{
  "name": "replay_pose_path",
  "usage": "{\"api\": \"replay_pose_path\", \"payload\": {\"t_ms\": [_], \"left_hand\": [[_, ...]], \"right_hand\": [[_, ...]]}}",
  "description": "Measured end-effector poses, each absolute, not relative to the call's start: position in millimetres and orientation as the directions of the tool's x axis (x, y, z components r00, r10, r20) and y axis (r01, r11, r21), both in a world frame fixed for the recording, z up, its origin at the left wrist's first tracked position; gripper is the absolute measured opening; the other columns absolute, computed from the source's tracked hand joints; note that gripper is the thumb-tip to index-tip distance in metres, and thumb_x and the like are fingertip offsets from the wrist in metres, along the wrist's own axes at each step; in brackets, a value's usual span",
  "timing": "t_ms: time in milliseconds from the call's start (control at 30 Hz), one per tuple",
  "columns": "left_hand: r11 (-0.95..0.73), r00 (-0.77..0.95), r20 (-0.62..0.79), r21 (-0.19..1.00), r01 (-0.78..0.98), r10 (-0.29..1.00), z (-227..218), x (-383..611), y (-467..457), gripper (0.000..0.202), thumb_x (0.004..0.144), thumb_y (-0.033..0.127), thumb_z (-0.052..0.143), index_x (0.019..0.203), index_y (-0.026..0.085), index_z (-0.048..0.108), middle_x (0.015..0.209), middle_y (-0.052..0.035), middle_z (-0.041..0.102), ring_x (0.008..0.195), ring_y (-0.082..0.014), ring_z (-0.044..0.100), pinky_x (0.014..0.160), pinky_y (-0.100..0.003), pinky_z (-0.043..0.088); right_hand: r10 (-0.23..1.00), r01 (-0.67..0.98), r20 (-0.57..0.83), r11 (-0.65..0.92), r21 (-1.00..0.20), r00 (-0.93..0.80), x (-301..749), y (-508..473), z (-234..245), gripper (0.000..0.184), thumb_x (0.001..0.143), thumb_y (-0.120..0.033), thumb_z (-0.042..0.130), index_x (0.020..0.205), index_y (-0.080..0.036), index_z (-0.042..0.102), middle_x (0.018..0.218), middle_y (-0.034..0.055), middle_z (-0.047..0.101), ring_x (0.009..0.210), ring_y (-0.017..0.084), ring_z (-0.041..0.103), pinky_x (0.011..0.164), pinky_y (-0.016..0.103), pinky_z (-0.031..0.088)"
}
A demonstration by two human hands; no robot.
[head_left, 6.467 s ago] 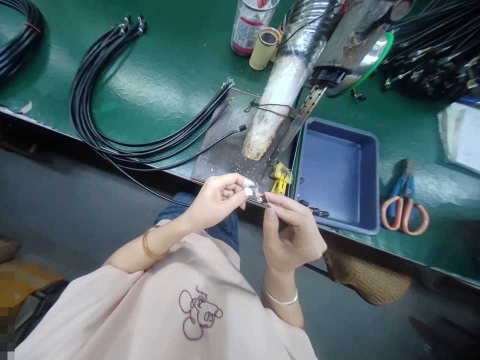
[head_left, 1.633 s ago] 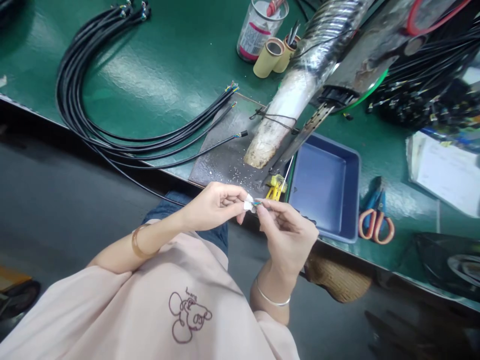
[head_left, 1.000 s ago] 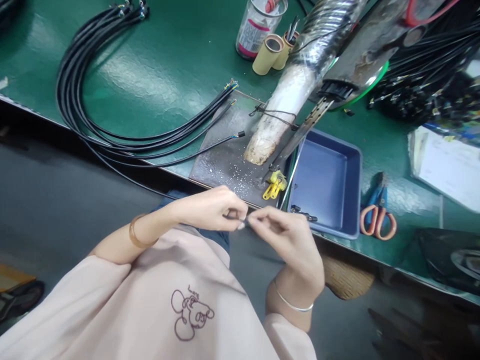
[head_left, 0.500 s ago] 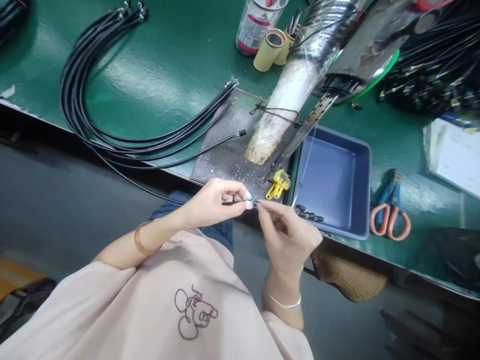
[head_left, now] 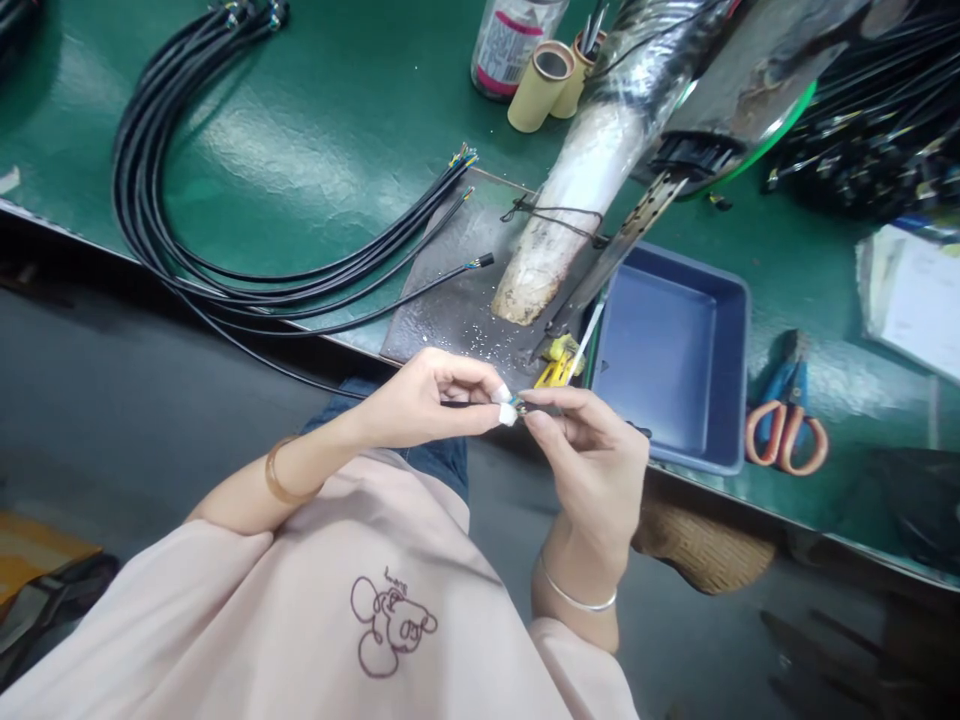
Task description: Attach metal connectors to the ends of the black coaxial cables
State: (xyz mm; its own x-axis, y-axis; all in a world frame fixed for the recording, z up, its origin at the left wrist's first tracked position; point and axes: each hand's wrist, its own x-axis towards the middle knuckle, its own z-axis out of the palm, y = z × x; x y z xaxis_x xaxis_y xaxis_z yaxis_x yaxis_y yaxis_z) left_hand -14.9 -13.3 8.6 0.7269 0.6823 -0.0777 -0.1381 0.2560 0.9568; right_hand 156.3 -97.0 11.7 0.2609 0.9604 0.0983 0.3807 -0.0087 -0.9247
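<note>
Left hand rolled back from knuckles-up pose of second ago; coloured wires, mostly hidden then, now show between both hands, so wire ends seem exposed again to right fingers. Left hand pinches cable behind wires; right hand pinches dark piece at wire tips, too small to identify. Cable's long axis roughly left to right, wires pointing toward right hand.
</note>
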Motion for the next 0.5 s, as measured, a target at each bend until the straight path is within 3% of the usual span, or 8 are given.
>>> {"api": "replay_pose_path", "payload": {"t_ms": [100,267,500], "left_hand": [[0.252,0.77,-0.073,0.961,-0.116,0.634,9.5,-14.3,-12.8,0.009,0.075,0.016,0.07,0.069,0.01,0.067,0.06,0.0022,0.056,0.056,-0.0042,0.044,0.055,-0.016,0.041],[0.265,0.708,-0.11,0.958,-0.112,0.698,8.7,-13.4,-14.2,0.01,0.072,0.019,0.072,0.07,0.01,0.068,0.064,0.0007,0.059,0.061,-0.0055,0.048,0.058,-0.016,0.044],[0.296,0.687,-0.088,0.936,-0.191,0.721,7.9,-14.5,-14.0,0.006,0.072,0.015,0.071,0.071,0.01,0.068,0.064,0.0011,0.061,0.058,-0.0045,0.05,0.058,-0.015,0.045]], "right_hand": [[0.939,0.36,0.169,0.052,-0.931,0.3,155.2,-95.8,9.6,0.011,0.082,-0.032,0.078,0.085,-0.022,0.076,0.079,0.0021,0.073,0.054,0.009,0.059,0.042,0.018,0.041],[0.928,0.324,0.214,0.111,-0.94,0.306,155.0,-92.8,5.8,0.011,0.082,-0.033,0.079,0.082,-0.022,0.074,0.08,0.0024,0.074,0.067,0.013,0.07,0.049,0.019,0.052],[0.921,0.313,0.217,0.112,-0.943,0.323,153.8,-90.2,3.6,0.012,0.079,-0.032,0.081,0.081,-0.022,0.074,0.078,0.0013,0.074,0.064,0.012,0.069,0.048,0.019,0.051]]}}
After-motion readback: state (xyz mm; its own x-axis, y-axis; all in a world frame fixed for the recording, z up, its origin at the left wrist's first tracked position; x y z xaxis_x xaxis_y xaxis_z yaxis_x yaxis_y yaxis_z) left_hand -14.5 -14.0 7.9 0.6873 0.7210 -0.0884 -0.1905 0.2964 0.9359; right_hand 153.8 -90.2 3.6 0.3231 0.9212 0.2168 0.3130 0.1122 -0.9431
